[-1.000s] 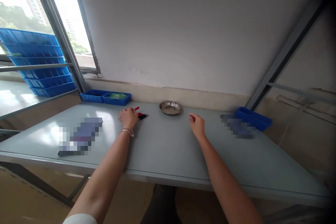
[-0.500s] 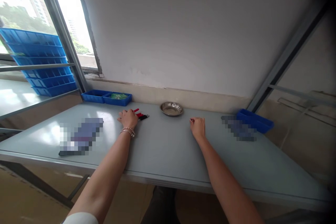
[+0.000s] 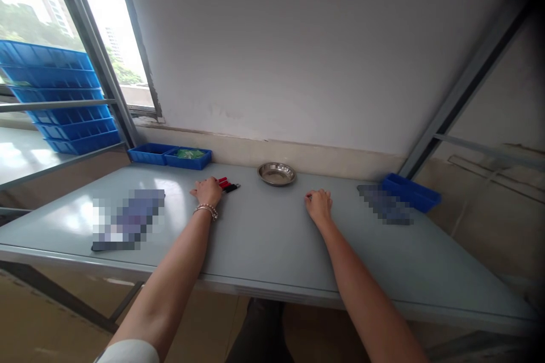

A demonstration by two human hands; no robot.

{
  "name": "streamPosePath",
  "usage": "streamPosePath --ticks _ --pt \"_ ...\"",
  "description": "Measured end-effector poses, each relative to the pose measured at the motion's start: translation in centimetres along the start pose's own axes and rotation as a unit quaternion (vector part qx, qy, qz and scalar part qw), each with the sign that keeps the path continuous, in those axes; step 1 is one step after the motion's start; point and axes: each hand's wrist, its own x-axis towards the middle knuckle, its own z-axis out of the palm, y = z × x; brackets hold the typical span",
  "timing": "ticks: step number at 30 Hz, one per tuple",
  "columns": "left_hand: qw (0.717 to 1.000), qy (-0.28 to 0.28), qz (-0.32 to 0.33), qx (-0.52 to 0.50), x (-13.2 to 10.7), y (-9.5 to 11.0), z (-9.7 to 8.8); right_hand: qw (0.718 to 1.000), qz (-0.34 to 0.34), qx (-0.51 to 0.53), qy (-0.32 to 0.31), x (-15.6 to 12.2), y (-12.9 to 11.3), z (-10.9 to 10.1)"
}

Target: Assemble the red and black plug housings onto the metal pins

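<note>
Resting both arms out over the grey surface (image 3: 264,238), you are laying your left hand (image 3: 207,190) palm-down, fingers loosely curled, right against the small cluster of red and black pieces (image 3: 226,185); whether any of them is pinched under your fingers I cannot tell. Your right hand (image 3: 319,204) is sitting knuckles-up near the middle of the surface, fingers folded in, and something tiny may be showing at the fingertips, too small to make out. The steel dish (image 3: 276,173) is standing beyond and between your hands, apart from both, and looks to be holding nothing. Judging by that, the work is only starting: the pieces are lying together beside your left hand, and none is in the dish or in the blue trays (image 3: 170,155) at the far left corner.
</note>
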Motion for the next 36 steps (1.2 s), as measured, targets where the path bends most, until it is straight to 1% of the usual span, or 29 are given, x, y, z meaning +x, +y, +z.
streamPosePath --ticks 5,9,12,17,21,32,36 --pt "0.999 0.021 -0.032 0.007 0.0 0.0 -0.2 1.000 0.013 -0.001 -0.001 -0.2 0.0 -0.2" --pt "0.998 0.014 -0.057 0.010 0.2 0.1 0.1 1.000 0.025 -0.002 -0.011 -0.3 -0.1 -0.3" --pt "0.998 0.005 -0.065 0.008 0.4 0.2 0.2 0.999 0.031 0.000 -0.019 -0.3 -0.2 -0.3" --pt "0.999 -0.014 -0.053 0.001 0.4 0.0 0.0 0.999 0.032 0.006 -0.019 -0.2 -0.1 -0.2" --pt "0.999 -0.028 -0.037 -0.001 0.2 -0.1 -0.3 1.000 0.024 0.004 -0.007 -0.3 0.0 -0.1" --pt "0.998 -0.063 -0.001 -0.001 -0.4 0.4 -0.9 1.000 0.027 0.006 -0.006 -0.5 0.1 -0.5" --pt "0.998 -0.068 0.015 0.005 -0.8 0.6 -1.2 0.999 0.034 0.003 -0.012 -0.5 0.0 -0.5"
